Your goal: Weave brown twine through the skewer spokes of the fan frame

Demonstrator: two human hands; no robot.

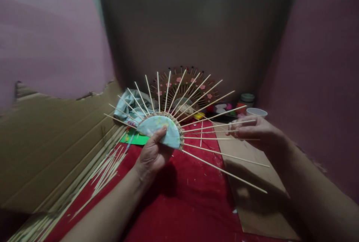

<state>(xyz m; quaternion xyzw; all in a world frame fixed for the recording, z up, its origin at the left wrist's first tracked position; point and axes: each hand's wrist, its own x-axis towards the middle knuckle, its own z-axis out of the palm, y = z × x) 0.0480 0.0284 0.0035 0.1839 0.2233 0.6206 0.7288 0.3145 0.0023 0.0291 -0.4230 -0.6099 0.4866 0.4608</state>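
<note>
My left hand [155, 150] grips a half-round piece covered in pale blue fabric [151, 124], thumb on its front face and fingers behind. A braided cord border [181, 137] runs along its curved edge, and several thin wooden sticks [214, 116] fan outward from it. Off to the right, the fingers of my right hand [252, 131] are pinched together among the sticks. A thin cord [206, 132] stretches from the border to those fingertips. The fingertips partly overlap one stick.
A decorated fan-shaped piece with pink flowers [178, 80] stands at the back. Loose sticks [108, 169] lie at left on the red cloth [196, 197], near a green sheet [137, 138]. A ball of twine [184, 112], bunched blue fabric [126, 103] and a white bowl [256, 112] sit behind.
</note>
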